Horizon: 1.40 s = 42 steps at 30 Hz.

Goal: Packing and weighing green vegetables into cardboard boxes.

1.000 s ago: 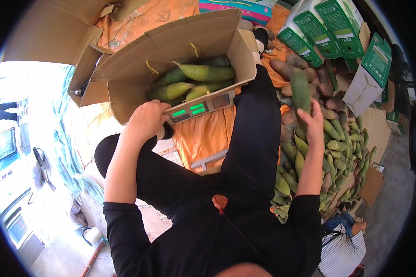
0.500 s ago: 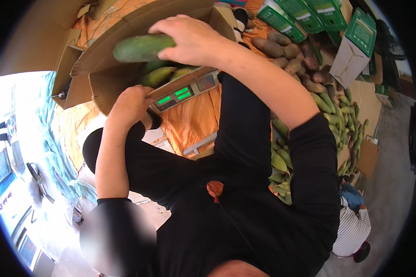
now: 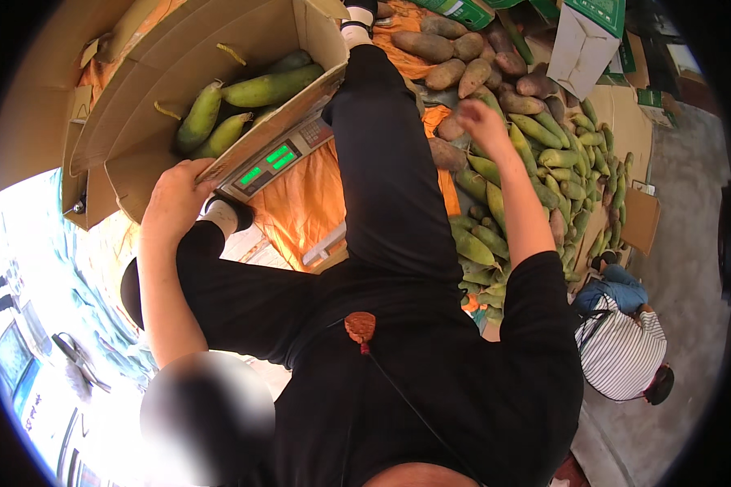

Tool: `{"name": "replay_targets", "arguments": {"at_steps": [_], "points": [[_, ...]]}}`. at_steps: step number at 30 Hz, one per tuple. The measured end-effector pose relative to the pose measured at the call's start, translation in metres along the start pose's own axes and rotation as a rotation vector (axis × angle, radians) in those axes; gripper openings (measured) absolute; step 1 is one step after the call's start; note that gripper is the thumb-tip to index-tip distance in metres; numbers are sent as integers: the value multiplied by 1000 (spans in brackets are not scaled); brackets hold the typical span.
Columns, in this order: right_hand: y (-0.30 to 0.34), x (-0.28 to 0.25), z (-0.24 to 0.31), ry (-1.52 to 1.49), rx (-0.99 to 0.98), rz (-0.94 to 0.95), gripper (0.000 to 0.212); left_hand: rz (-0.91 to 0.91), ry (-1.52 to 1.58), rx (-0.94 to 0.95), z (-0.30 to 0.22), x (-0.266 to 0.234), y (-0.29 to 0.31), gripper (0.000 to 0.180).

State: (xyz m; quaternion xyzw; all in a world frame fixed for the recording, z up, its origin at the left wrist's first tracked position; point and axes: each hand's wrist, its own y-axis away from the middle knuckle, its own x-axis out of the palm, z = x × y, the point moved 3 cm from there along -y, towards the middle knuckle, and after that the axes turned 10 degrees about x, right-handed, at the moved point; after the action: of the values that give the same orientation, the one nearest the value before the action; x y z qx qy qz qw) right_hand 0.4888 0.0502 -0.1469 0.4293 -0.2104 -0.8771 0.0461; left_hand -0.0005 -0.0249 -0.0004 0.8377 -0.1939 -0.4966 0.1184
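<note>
We are viewing a cardboard box (image 3: 150, 174) in the upper left of the frame, where several green radishes (image 3: 272, 87) are lying inside. Along its lower wall, a digital scale (image 3: 266, 165) is showing a lit green display. The left hand (image 3: 179, 197) is gripping the box's near corner, its fingers closing on the rim. The right hand (image 3: 481, 126) is hovering right of the frame's upper centre and is holding nothing that we can see; its fingers are appearing loosely parted, though blur is hiding their exact spread.

We are noting the key relation: the loose radish pile (image 3: 573, 191) is spreading to the right of and below the right hand, clearly the nearer one. Beside that forearm, one green radish (image 3: 536, 130) is running its long axis from upper left to lower right. Reddish-brown root vegetables (image 3: 445, 154) are lying just left of this hand, while the box is standing well apart, across the black-trousered leg (image 3: 390, 162).
</note>
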Motion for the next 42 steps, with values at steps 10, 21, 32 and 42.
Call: {"name": "replay_targets", "arguments": {"at_steps": [10,21,32,42], "points": [[102,1,-178,716,806,-16,47,3,14,-50,3,0,-2,33],[140,4,-189,927,1001,160,76,14,-15,-56,15,5,-1,32],[123,16,-217,883,988,229,71,-5,-9,-29,23,10,2,31],[115,29,-148,617,391,54,61,-18,-27,-20,24,11,2,29]]}}
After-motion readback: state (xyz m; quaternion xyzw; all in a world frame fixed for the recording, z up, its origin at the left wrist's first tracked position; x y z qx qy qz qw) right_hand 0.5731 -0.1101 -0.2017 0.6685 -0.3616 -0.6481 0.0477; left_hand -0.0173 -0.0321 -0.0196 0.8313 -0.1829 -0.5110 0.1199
